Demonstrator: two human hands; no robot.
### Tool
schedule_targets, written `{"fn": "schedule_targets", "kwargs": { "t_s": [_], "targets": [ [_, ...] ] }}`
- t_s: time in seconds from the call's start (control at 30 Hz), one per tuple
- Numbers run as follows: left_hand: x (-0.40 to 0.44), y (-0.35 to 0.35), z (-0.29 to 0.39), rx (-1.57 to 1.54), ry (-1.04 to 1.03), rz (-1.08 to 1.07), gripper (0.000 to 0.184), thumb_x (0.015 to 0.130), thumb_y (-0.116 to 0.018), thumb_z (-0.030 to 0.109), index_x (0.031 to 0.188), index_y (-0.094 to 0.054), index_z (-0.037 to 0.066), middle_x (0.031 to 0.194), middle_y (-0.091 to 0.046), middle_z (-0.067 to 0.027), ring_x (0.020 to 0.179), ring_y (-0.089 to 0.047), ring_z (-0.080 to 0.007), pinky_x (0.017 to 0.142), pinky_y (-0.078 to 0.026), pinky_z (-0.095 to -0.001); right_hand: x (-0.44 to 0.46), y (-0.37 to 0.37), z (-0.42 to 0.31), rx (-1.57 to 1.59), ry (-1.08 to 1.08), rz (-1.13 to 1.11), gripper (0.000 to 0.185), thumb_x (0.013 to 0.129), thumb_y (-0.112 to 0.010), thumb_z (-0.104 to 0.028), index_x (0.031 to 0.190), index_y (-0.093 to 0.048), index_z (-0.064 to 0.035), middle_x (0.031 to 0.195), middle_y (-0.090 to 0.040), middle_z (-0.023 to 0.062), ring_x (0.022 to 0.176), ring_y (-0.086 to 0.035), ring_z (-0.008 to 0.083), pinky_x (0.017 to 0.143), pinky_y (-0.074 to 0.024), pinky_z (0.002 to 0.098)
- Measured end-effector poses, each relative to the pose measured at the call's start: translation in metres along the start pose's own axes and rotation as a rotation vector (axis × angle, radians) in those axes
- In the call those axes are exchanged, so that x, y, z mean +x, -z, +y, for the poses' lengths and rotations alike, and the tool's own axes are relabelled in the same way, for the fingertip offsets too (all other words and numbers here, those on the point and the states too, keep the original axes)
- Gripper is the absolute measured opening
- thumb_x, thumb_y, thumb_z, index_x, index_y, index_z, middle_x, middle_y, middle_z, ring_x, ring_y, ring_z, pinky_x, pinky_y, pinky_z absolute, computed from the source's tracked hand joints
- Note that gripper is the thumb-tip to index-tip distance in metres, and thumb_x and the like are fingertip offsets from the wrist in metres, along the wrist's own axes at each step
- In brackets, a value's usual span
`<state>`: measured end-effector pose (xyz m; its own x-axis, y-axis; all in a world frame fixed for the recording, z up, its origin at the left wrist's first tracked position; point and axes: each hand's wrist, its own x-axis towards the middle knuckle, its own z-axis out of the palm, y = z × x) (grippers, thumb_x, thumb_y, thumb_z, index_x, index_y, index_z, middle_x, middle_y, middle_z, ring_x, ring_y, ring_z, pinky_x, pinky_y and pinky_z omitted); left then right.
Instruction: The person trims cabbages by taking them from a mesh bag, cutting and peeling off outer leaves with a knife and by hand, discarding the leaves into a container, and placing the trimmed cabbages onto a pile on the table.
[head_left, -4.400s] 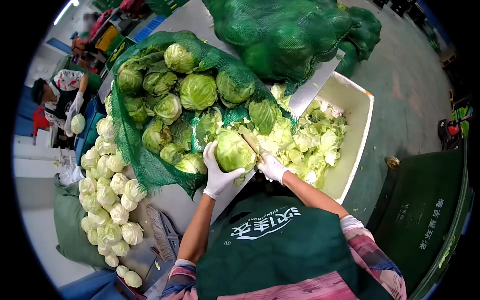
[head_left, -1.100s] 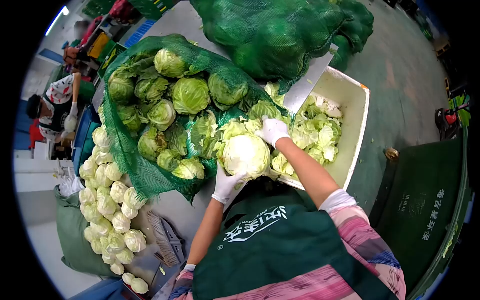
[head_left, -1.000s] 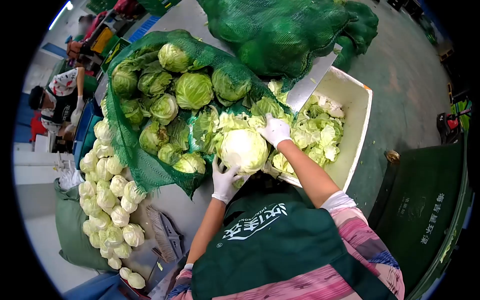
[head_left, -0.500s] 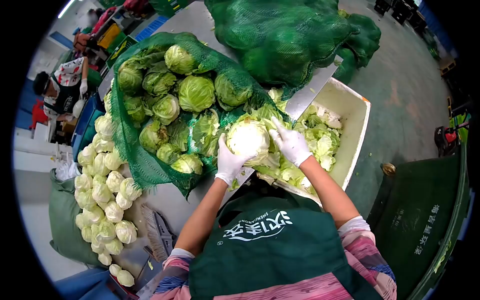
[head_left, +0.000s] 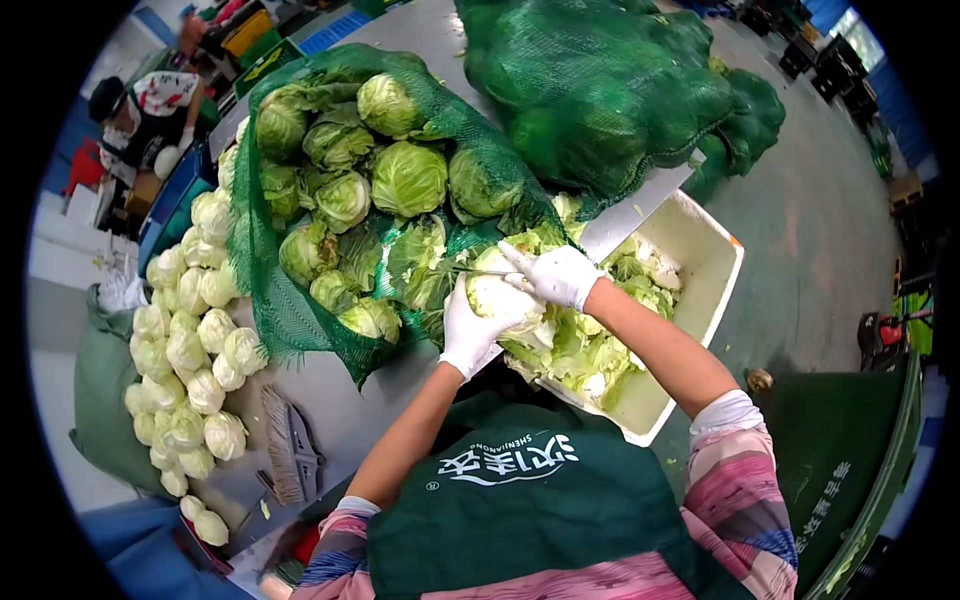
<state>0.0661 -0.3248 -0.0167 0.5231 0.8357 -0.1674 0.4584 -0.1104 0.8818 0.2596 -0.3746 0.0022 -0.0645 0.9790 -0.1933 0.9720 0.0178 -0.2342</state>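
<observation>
In the head view, the left hand (head_left: pixel 472 332), gloved and near the middle of the frame, grasps a pale cabbage (head_left: pixel 496 300) from its left and lower side; the right hand (head_left: pixel 562 275), just beside it, is closed on what looks like a thin knife (head_left: pixel 481 272), handle hidden, index finger stretched along the top, blade lying across the cabbage's upper edge; the cabbage sits at the centre, between the open mesh bag (head_left: pixel 274 318) to its left and the white tub (head_left: pixel 708 262) of loose leaves (head_left: pixel 592 362) to its lower right; a full mesh bag (head_left: pixel 600 95) bulges at the upper centre, and a heap of pale cabbages (head_left: pixel 186 350) lies at the left on the grey surface (head_left: pixel 332 392), a brush (head_left: pixel 287 448) near its lower end. The blade points towards the left hand's side, so a slip on slick leaf could carry it into those gloved fingers; a loose grasp on the smooth, rounded head could let it turn under the edge or drop into the tub; the open bag's mesh, near the blade tip, might also snag.
</observation>
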Motion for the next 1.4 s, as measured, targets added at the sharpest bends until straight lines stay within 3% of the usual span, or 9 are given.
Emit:
{"fn": "schedule_targets", "kwargs": {
  "t_s": [0.13, 0.33, 0.4, 0.8, 1.0, 1.1, 1.2, 1.33, 1.4],
  "targets": [
    [-0.006, -0.005, -0.013, 0.132, -0.034, 0.061, 0.110, 0.053, -0.089, 0.043, 0.138, -0.036, -0.004, 0.123, -0.051, -0.0245, 0.116, -0.051, -0.0352, 0.100, -0.041, -0.0402, 0.015, 0.011, 0.010, 0.005, 0.048, -0.002, 0.057, 0.095, -0.035, -0.055, 0.143, -0.038, -0.0243, 0.065, -0.062, 0.0170, 0.059, -0.061, 0.0352, 0.057, -0.0493, 0.0447],
    [-0.004, 0.001, -0.009, 0.165, -0.027, 0.020, 0.107, 0.055, -0.085, 0.042, 0.137, -0.036, -0.006, 0.129, -0.047, -0.0258, 0.121, -0.045, -0.0365, 0.103, -0.038, -0.0400, 0.024, 0.013, 0.011, 0.021, 0.018, -0.015, 0.053, 0.095, -0.037, -0.054, 0.136, -0.049, -0.0229, 0.067, -0.063, 0.0180, 0.063, -0.062, 0.0355, 0.062, -0.0510, 0.0447],
    [-0.003, 0.003, -0.009, 0.132, -0.038, 0.008, 0.103, 0.057, -0.085, 0.041, 0.137, -0.037, -0.004, 0.127, -0.050, -0.0245, 0.121, -0.045, -0.0358, 0.103, -0.038, -0.0398, 0.025, 0.017, 0.008, 0.054, -0.044, -0.085, 0.054, 0.095, -0.035, -0.054, 0.132, -0.053, -0.0188, 0.084, -0.068, 0.0190, 0.079, -0.065, 0.0366, 0.072, -0.0517, 0.0448],
    [0.001, 0.004, -0.017, 0.228, -0.138, 0.009, 0.095, 0.066, -0.080, 0.044, 0.137, -0.039, -0.004, 0.126, -0.053, -0.0237, 0.118, -0.046, -0.0359, 0.101, -0.038, -0.0395, 0.028, 0.023, 0.006, 0.149, -0.148, -0.042, 0.051, 0.094, -0.037, -0.054, 0.124, -0.061, -0.0199, 0.100, -0.067, 0.0186, 0.094, -0.064, 0.0343, 0.081, -0.0507, 0.0432],
    [-0.005, -0.003, -0.018, 0.311, -0.274, 0.026, 0.099, 0.063, -0.082, 0.040, 0.138, -0.036, -0.005, 0.133, -0.048, -0.0236, 0.121, -0.043, -0.0387, 0.105, -0.036, -0.0396, 0.040, 0.016, 0.030, 0.261, -0.424, 0.046, 0.055, 0.092, -0.042, -0.053, 0.104, -0.068, -0.0060, 0.105, -0.065, 0.0221, 0.101, -0.062, 0.0370, 0.088, -0.0484, 0.0432],
    [-0.010, -0.006, -0.022, 0.316, -0.355, -0.001, 0.101, 0.063, -0.083, 0.038, 0.141, -0.033, -0.004, 0.143, -0.039, -0.0214, 0.127, -0.038, -0.0372, 0.109, -0.032, -0.0395, 0.034, 0.007, 0.055, 0.309, -0.387, -0.005, 0.053, 0.094, -0.043, -0.050, 0.108, -0.067, -0.0046, 0.105, -0.065, 0.0228, 0.098, -0.063, 0.0375, 0.087, -0.0482, 0.0420],
    [-0.005, 0.004, -0.026, 0.270, -0.335, -0.040, 0.105, 0.062, -0.083, 0.040, 0.142, -0.032, -0.002, 0.144, -0.038, -0.0200, 0.128, -0.037, -0.0362, 0.110, -0.030, -0.0388, 0.015, -0.002, 0.038, 0.297, -0.425, 0.107, 0.063, 0.083, -0.054, -0.059, 0.112, -0.065, -0.0046, 0.104, -0.066, 0.0225, 0.096, -0.064, 0.0376, 0.087, -0.0491, 0.0421],
    [-0.005, 0.030, -0.020, 0.370, -0.341, 0.088, 0.099, 0.061, -0.085, 0.033, 0.140, -0.037, 0.000, 0.138, -0.045, -0.0180, 0.127, -0.040, -0.0338, 0.108, -0.032, -0.0406, 0.005, -0.002, 0.014, 0.354, -0.517, 0.093, 0.046, 0.078, -0.063, -0.045, 0.102, -0.066, -0.0055, 0.102, -0.066, 0.0224, 0.094, -0.065, 0.0369, 0.085, -0.0509, 0.0421],
    [-0.012, 0.021, -0.037, 0.145, -0.064, 0.252, 0.087, 0.070, -0.083, 0.032, 0.137, -0.040, -0.003, 0.130, -0.052, -0.0184, 0.112, -0.054, -0.0257, 0.098, -0.043, -0.0352, -0.005, -0.014, -0.006, 0.265, -0.528, 0.228, 0.037, 0.077, -0.063, -0.034, 0.094, -0.066, -0.0011, 0.092, -0.067, 0.0231, 0.087, -0.066, 0.0362, 0.079, -0.0527, 0.0425]
  ]
}}
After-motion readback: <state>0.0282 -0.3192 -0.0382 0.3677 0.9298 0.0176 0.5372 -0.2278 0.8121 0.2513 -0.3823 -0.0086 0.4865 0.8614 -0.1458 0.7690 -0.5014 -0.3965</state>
